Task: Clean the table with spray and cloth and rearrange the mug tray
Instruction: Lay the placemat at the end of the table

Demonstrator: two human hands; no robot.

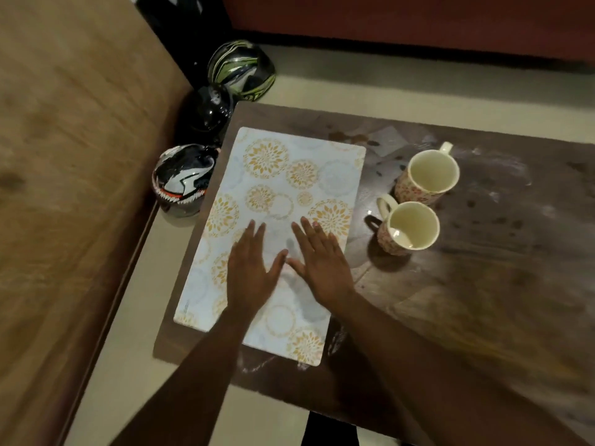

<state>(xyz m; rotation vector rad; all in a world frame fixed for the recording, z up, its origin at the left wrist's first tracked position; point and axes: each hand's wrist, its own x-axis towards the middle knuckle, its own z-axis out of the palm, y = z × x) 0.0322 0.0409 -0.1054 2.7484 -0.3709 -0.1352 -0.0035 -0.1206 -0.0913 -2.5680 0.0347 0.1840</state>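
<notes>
A: Both palms are down on the tray, the flat patterned sheet lying at the left end of the bench. The left hand and right hand lie side by side near its close end, thumbs almost touching, fingers straight and spread. Neither grip is holding anything; both are wide and flat, pressing.

B: So the step is squaring the tray up?

A: That's my reading. To do it well, I'd keep the pressure even on both palms and slide it as one piece, so it doesn't pivot or buckle. It sits at a slant to the bench edge, so a small turn would line it up.

B: And the mugs?

A: Two of them, both off the tray on the bare wood to its right. The near mug stands just beside the tray's right edge, handle pointing left towards it. The far mug is just behind that one, handle pointing away. Both look empty.

B: Anything in the way?

A: The near mug's handle, if the tray slides right. The wood beyond the mugs looks smeared and streaky, so wiping may not be finished. I can't see a spray bottle or cloth anywhere. Three helmets sit on the floor off the left end, clear of the bench, beside a sofa.
</notes>
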